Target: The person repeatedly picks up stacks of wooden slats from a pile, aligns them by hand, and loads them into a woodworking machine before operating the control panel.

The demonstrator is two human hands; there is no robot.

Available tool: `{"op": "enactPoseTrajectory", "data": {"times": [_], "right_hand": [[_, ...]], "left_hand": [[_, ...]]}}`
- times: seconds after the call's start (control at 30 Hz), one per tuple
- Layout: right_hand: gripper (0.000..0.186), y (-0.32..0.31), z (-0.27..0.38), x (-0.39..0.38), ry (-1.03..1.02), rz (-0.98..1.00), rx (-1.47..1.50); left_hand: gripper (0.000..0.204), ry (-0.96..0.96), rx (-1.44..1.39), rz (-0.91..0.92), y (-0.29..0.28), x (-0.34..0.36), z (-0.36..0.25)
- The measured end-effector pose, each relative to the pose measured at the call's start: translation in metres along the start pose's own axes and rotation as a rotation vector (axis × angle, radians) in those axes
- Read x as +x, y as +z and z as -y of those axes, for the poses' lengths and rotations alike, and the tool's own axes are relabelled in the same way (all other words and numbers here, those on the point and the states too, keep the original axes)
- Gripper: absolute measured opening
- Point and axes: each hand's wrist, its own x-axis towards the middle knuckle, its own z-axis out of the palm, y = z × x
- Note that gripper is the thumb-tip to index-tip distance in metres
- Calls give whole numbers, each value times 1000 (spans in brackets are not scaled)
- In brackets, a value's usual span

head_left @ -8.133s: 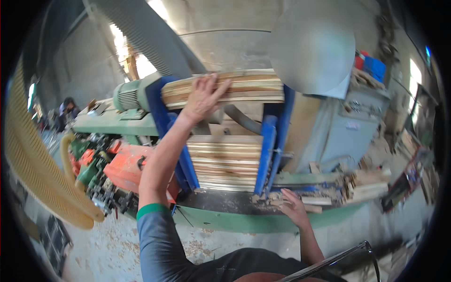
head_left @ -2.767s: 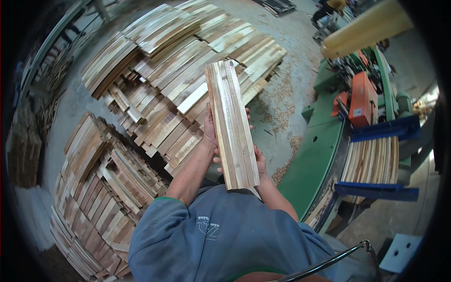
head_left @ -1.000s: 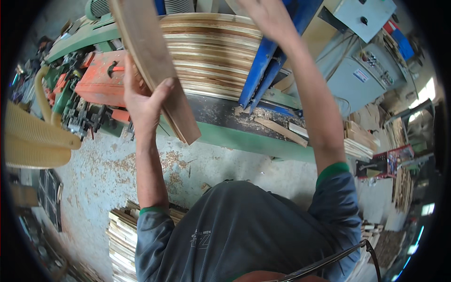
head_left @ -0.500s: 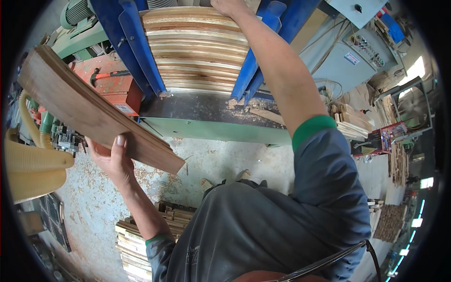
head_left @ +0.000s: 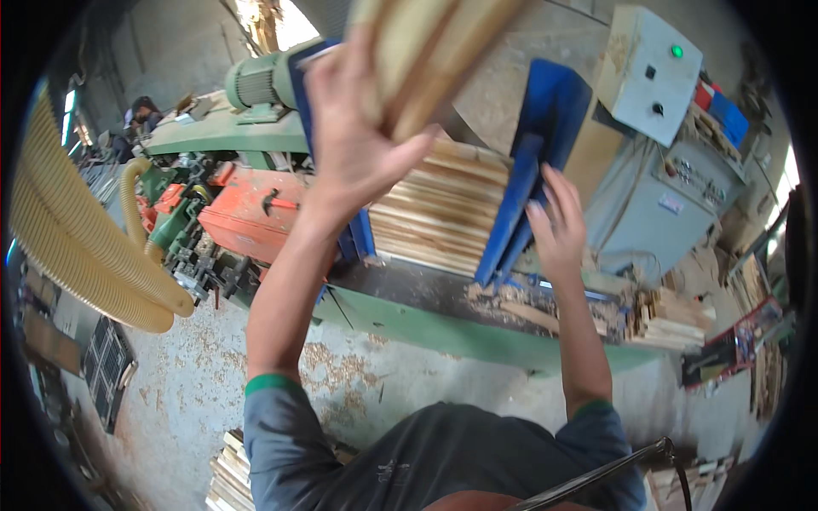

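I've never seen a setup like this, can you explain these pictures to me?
No robot here: a person works bare-handed, seen through a head-worn fisheye camera, which bends straight edges. The left hand holds up wooden boards, blurred. The right hand is open beside a blue upright guide; I can't tell if they touch. Ahead is a green woodworking machine: a board stack sits between blue guides, wood scraps lie on its dark bed, and a hammer rests on an orange cover.
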Motion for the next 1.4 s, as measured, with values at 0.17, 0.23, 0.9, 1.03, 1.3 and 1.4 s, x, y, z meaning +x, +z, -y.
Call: {"op": "enactPoseTrajectory", "data": {"times": [0.17, 0.23, 0.9, 1.03, 1.3, 1.4], "right_hand": [[54, -68, -27, -90, 180, 131, -255], [54, -104, -36, -136, 303, 99, -285], [52, -182, -32, -443, 1004, -28, -529], [49, -180, -53, -488, 872, 37, -552], [49, -148, -58, -480, 1026, 118, -440], [50, -141, -65, -482, 946, 240, -474]], "left_hand": [[117, 285, 137, -21, 56, 45, 37], [112, 340, 173, 18, 83, 55, 51], [106, 421, 330, 201, 145, 42, 126], [99, 500, 259, 198, 147, 61, 130], [97, 539, 478, 308, 129, 23, 154], [103, 547, 449, 405, 130, 5, 163]]}}
